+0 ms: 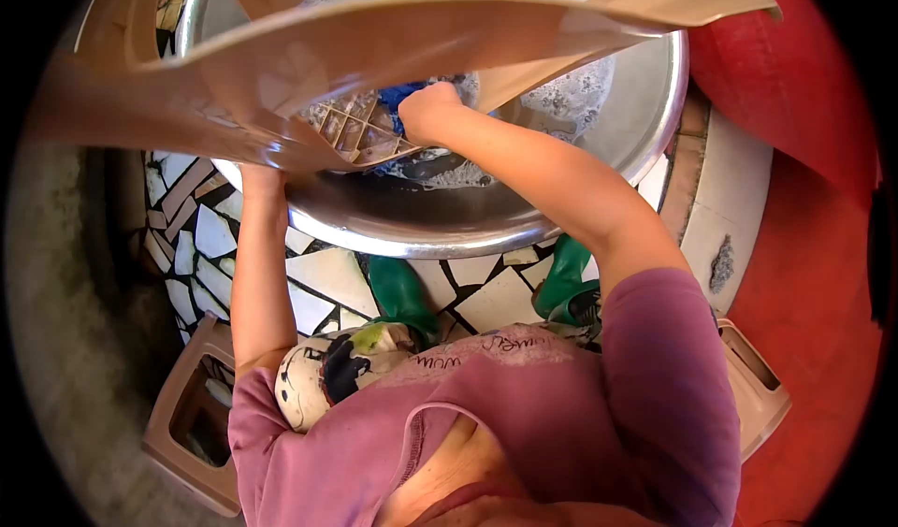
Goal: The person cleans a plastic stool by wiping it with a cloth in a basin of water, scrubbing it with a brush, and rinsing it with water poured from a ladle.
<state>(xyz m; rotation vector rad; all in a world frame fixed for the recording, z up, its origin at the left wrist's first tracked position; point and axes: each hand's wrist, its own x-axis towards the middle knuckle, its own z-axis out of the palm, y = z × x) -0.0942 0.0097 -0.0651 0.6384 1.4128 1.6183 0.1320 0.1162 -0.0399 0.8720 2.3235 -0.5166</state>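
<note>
A brown plastic chair (402,41) lies tilted over a wide metal basin (421,237) of soapy water, its ribbed grid underside (351,136) facing up in part. My right hand (431,114) is closed on a blue cloth (398,97), pressed near the grid. Most of that cloth is hidden by the hand and the chair. At the chair's left edge, my left hand (262,177) goes behind the plastic. Only its wrist side shows; the fingers are hidden.
Under the basin is a floor of broken white and brown tiles (327,279). My green boots (400,293) stand at the basin's near rim. Brown plastic seat parts (192,415) show on both sides of me. A large red object (786,69) stands at the right.
</note>
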